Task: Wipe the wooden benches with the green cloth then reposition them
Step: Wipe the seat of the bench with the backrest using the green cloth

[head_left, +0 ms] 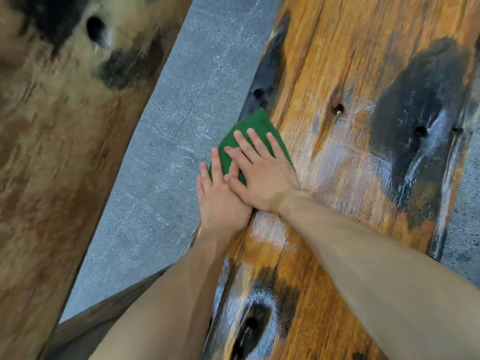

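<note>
A green cloth [255, 127] lies flat on the left edge of an orange-brown wooden bench [345, 152] that looks wet and streaked. My right hand [259, 175] presses down on the cloth with straight, spread fingers. My left hand [220, 201] lies partly under the right one, its straight fingers on the cloth's near left corner at the bench's edge. A second wooden bench [59, 141], paler and blurred, fills the left side of the view.
A strip of grey stone floor [166, 162] runs between the two benches. More grey floor [467, 209] shows past the right bench's far edge. The right bench has dark stains and several small knot holes [337, 109].
</note>
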Tool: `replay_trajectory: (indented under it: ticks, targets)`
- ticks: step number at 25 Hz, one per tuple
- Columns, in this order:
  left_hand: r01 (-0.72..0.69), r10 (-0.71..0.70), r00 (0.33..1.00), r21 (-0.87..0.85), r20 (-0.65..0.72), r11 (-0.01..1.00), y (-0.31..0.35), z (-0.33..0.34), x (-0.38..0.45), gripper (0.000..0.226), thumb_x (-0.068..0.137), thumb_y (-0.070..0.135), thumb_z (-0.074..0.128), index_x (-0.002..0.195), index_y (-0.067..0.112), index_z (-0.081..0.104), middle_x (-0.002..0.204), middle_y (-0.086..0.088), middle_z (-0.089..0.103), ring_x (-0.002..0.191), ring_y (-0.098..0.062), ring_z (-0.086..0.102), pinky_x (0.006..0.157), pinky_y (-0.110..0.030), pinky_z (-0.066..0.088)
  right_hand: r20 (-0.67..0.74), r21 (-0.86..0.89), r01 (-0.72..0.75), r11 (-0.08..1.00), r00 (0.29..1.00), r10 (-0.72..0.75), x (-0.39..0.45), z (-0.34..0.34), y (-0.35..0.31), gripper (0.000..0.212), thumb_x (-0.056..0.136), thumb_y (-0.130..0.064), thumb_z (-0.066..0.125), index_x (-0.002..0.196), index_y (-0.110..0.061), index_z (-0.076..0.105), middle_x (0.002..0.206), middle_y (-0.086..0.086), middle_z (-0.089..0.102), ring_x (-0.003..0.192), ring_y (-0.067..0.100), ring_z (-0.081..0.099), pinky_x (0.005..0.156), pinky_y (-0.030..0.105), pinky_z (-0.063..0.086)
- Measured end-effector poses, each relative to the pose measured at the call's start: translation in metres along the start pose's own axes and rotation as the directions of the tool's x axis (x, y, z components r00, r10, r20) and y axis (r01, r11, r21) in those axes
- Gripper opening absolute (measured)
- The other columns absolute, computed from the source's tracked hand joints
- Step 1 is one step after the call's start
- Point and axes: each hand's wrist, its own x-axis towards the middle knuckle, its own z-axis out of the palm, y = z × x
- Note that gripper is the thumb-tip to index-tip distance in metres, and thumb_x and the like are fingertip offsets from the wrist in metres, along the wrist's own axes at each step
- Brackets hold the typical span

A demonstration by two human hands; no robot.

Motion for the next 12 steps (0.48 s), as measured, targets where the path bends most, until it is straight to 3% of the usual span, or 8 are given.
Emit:
replay_trajectory:
  ticks: [2,5,7,12]
  targets:
    - [0.111,-0.112,0.994,-0.070,-0.010,0.991,0.001,0.003,-0.007,0.073,0.091,0.048,0.029,0.160,0.030,0.012,0.170,-0.004,-0.001,0.155,-0.032,0.004,0.124,-0.049,0.013,0.036,-0.004,0.103,0.995,0.994,-0.103,0.005,-0.001,-0.004,0.065,0.096,-0.060,0.018,0.154,-0.032,0.025,0.167,-0.002,0.007,0.154,0.020,-0.003,0.122,0.048,-0.006]
    - [0.119,-0.121,0.992,-0.041,-0.032,0.992,0.007,0.004,-0.004,0.072,0.099,0.044,0.037,0.160,0.028,0.004,0.169,-0.003,-0.004,0.155,-0.029,0.002,0.125,-0.049,0.011,0.032,0.022,0.130,0.991,0.991,-0.131,0.005,-0.004,0.001,0.060,0.099,-0.056,0.022,0.155,-0.033,0.023,0.167,-0.005,0.008,0.154,0.018,-0.002,0.123,0.045,-0.004]
    - [0.060,-0.060,0.998,0.004,-0.023,0.998,0.016,0.002,0.007,0.076,0.097,0.047,0.036,0.160,0.028,-0.001,0.169,-0.004,-0.009,0.155,-0.031,0.000,0.124,-0.052,0.011,0.002,0.036,0.081,0.996,0.997,-0.081,0.005,-0.007,0.014,0.059,0.100,-0.055,0.023,0.155,-0.033,0.023,0.167,-0.006,0.009,0.154,0.019,-0.001,0.123,0.044,-0.004]
    - [-0.234,0.219,0.972,0.269,0.082,0.934,0.087,-0.001,0.045,0.085,0.082,0.057,0.004,0.158,0.025,-0.012,0.166,-0.009,-0.021,0.152,-0.040,-0.015,0.119,-0.067,0.001,-0.093,0.079,-0.186,0.979,0.977,0.193,-0.024,-0.022,0.081,0.060,0.099,-0.051,0.025,0.155,-0.029,0.026,0.167,-0.004,0.009,0.154,0.019,-0.001,0.123,0.042,-0.005]
